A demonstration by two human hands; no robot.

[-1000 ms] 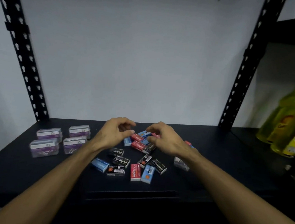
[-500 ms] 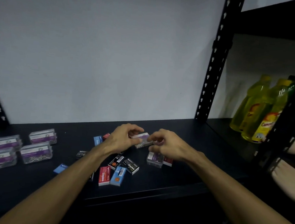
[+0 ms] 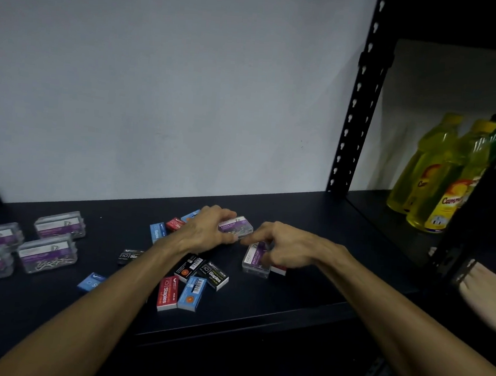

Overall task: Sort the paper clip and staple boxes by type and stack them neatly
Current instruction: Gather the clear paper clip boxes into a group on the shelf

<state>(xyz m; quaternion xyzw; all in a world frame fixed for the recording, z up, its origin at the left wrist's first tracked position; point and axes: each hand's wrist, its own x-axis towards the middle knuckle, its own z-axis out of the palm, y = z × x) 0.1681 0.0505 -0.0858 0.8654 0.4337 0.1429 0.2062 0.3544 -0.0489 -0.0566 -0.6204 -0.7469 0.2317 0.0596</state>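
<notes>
On the black shelf, my left hand is shut on a clear paper clip box with a purple label, held just above the pile. My right hand curls its fingers over a second paper clip box that lies flat on the shelf. Loose staple boxes lie below my hands: a red one, a blue one and a black one, with several more behind my left wrist. At the far left, several paper clip boxes are grouped, some stacked.
A black perforated upright stands at the back right. Yellow bottles stand on the neighbouring shelf. Another person's hand shows at the right edge. The shelf's front edge runs just below the staple boxes.
My left hand has picked a paper clip box out of the pile. My right hand has dropped onto the second paper clip box. The view has swung to the right.
</notes>
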